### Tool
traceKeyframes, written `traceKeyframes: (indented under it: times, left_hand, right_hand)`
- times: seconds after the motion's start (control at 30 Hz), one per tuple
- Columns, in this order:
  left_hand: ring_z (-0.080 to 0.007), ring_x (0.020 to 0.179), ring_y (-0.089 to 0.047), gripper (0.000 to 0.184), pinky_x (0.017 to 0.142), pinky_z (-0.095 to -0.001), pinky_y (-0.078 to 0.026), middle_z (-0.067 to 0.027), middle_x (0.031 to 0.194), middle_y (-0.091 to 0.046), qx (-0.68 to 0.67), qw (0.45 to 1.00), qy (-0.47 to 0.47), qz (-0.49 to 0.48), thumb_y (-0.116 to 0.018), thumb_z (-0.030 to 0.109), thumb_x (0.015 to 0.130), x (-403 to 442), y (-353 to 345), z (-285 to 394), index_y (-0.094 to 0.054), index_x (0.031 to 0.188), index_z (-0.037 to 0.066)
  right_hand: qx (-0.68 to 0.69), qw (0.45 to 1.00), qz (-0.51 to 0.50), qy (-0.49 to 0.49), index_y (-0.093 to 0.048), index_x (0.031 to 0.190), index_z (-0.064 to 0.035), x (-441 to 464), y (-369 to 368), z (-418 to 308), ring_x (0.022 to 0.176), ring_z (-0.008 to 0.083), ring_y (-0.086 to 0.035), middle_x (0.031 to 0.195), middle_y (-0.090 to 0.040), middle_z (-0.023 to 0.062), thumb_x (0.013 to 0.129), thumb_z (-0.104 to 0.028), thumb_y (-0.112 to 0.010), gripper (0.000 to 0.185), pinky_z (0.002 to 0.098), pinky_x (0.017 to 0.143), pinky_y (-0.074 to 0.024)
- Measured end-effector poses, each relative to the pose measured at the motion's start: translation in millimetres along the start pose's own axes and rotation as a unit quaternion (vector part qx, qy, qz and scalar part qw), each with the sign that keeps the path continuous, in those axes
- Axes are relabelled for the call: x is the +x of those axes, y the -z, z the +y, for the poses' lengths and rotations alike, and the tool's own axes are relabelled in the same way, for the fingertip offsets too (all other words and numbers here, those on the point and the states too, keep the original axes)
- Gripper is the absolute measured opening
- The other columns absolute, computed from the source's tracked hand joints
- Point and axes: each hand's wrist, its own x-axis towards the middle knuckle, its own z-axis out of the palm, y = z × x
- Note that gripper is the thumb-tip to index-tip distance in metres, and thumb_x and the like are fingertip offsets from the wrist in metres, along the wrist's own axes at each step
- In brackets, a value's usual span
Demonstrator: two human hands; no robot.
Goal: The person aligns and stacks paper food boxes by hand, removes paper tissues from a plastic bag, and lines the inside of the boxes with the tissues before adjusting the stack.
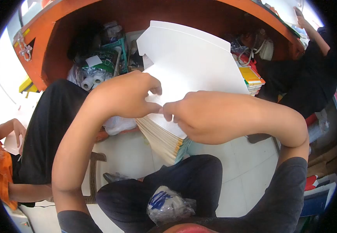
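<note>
Two hands [162, 104] meeting over white card [192, 50], paper stack [164, 140] beneath

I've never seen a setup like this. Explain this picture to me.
There is no machine here: one picture, from a camera worn on a person's head, looking forward and down. The left hand and right hand are the wearer's own, bare, their fingertips close together over a tall stack of sheets. Whether they pinch anything is too small to tell. A large white card with a shaped edge reaches away beyond them. A plastic-wrapped bundle sits at the wearer's lap. Bags and white rolls are under the orange desk. Other people are at both sides.
</note>
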Motion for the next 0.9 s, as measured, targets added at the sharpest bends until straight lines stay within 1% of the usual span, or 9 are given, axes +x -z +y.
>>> traceKeyframes:
  times: [0.1,0.2,0.3,0.5,0.6,0.7,0.8,0.87,0.9]
  left_hand:
    - [-0.0344,0.109,-0.071,0.058,0.093,-0.0418,-0.056,-0.0227,0.113,-0.073,0.052,0.998,0.035,-0.016,-0.088,0.022,0.075,7,-7,3,-0.069,0.124,0.0]
    - [-0.0351,0.107,-0.071,0.066,0.092,-0.0405,-0.056,-0.0229,0.112,-0.073,0.07,0.997,0.03,0.015,-0.091,0.02,0.07,11,-11,3,-0.067,0.128,0.001]
    - [-0.0346,0.101,-0.072,0.066,0.09,-0.041,-0.056,-0.0223,0.109,-0.073,0.064,0.995,0.073,-0.025,-0.089,0.018,0.072,18,-9,4,-0.064,0.131,0.001]
    - [-0.0335,0.082,-0.069,0.041,0.077,-0.044,-0.054,-0.0177,0.088,-0.07,0.009,0.996,0.043,0.082,-0.078,0.01,0.079,23,-12,-2,-0.065,0.118,0.005]
    - [-0.0351,0.078,-0.068,0.04,0.073,-0.0422,-0.053,-0.0166,0.083,-0.069,0.032,0.984,0.06,0.162,-0.073,0.006,0.081,11,-10,7,-0.062,0.119,0.006]
    - [-0.0302,0.076,-0.069,0.04,0.07,-0.0409,-0.052,-0.0184,0.082,-0.068,0.11,0.965,0.073,0.228,-0.068,0.005,0.085,2,-8,12,-0.059,0.125,0.007]
    - [-0.022,0.08,-0.069,0.04,0.071,-0.0395,-0.052,-0.0131,0.089,-0.071,-0.022,0.967,0.082,0.239,-0.065,0.005,0.089,-6,7,18,-0.058,0.129,0.005]
    - [-0.0173,0.086,-0.067,0.037,0.077,-0.0373,-0.053,-0.009,0.097,-0.072,-0.247,0.938,-0.005,0.241,-0.064,0.005,0.093,-15,16,19,-0.058,0.129,0.003]
    - [-0.015,0.09,-0.067,0.036,0.08,-0.0362,-0.054,-0.0069,0.101,-0.072,-0.365,0.9,-0.035,0.235,-0.063,0.006,0.094,-22,14,17,-0.058,0.13,0.001]
  right_hand:
    - [-0.044,0.996,0.061,-0.048,-0.065,0.117,0.0048,4,-7,2,0.088,0.044,-0.07,0.092,-0.071,0.0294,0.092,-0.002,-0.053,0.029,0.0508,0.083,-0.0542]
    - [-0.068,0.994,-0.009,-0.088,-0.066,0.119,0.007,9,-3,8,0.094,0.0433,-0.07,0.095,-0.071,0.0293,0.088,0.003,-0.055,0.033,0.0486,0.088,-0.0542]
    - [-0.056,0.992,-0.055,-0.095,-0.066,0.121,0.0073,10,-1,10,0.101,0.0427,-0.069,0.101,-0.071,0.0291,0.084,0.006,-0.055,0.038,0.0468,0.093,-0.053]
    - [-0.079,0.989,0.102,-0.072,-0.064,0.125,0.0056,-9,-9,-3,0.114,0.0426,-0.063,0.12,-0.066,0.0288,0.082,0.009,-0.055,0.044,0.0454,0.102,-0.0486]
    - [-0.088,0.98,0.177,-0.027,-0.06,0.13,0.0045,-15,-15,8,0.115,0.0434,-0.061,0.123,-0.065,0.0275,0.082,0.008,-0.057,0.048,0.0466,0.103,-0.0481]
    - [-0.08,0.966,0.248,-0.003,-0.055,0.135,0.0025,-8,-35,30,0.116,0.0436,-0.06,0.126,-0.064,0.0254,0.083,0.005,-0.062,0.053,0.0476,0.103,-0.0475]
    - [-0.1,0.946,0.299,0.071,-0.049,0.142,0.0,0,-33,36,0.117,0.043,-0.058,0.13,-0.061,0.0238,0.084,-0.002,-0.069,0.062,0.0473,0.104,-0.0467]
    - [-0.142,0.933,0.32,0.085,-0.045,0.147,-0.0013,7,-29,31,0.119,0.0421,-0.057,0.132,-0.06,0.0236,0.084,-0.007,-0.074,0.07,0.0468,0.105,-0.0463]
    - [-0.17,0.93,0.321,0.062,-0.043,0.149,-0.0018,14,-33,24,0.12,0.0414,-0.056,0.133,-0.059,0.0238,0.083,-0.009,-0.076,0.074,0.0466,0.105,-0.0461]
